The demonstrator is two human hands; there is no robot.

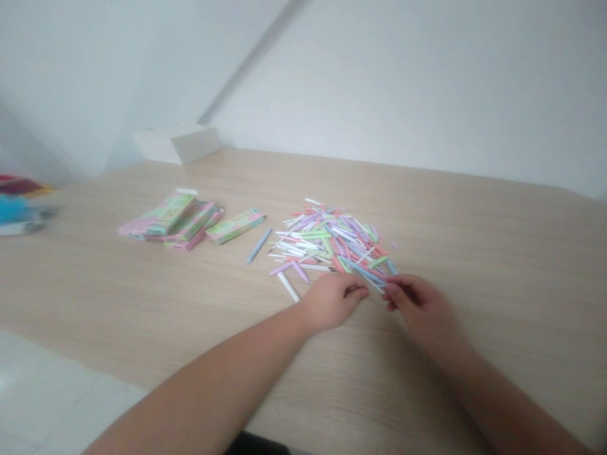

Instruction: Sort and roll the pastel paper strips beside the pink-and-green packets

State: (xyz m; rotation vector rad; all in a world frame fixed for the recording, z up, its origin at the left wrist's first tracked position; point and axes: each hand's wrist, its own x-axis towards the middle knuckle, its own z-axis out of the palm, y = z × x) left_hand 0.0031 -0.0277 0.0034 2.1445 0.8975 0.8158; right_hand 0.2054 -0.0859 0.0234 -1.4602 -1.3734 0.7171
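A heap of pastel pen barrels and caps (332, 234), mixed with thin white pen refills (289, 249), lies on the table. Several refills have dark tips. My left hand (334, 300) is closed at the heap's front edge, thumb and fingers pinched; I cannot make out what is between them. On the right, my right hand (417, 309) is also closed in a pinch, its fingertips at the ends of some sticks by the heap. Whether it grips one of them is too blurred to tell. A blue-grey pen (260, 245) lies apart, left of the heap.
Several flat pastel boxes (175, 218) are stacked to the left, with a single similar box (236, 225) beside them. A white box (180, 144) stands at the back of the wooden table (497, 240), near the wall. Blurred blue and red items (19, 205) sit far left.
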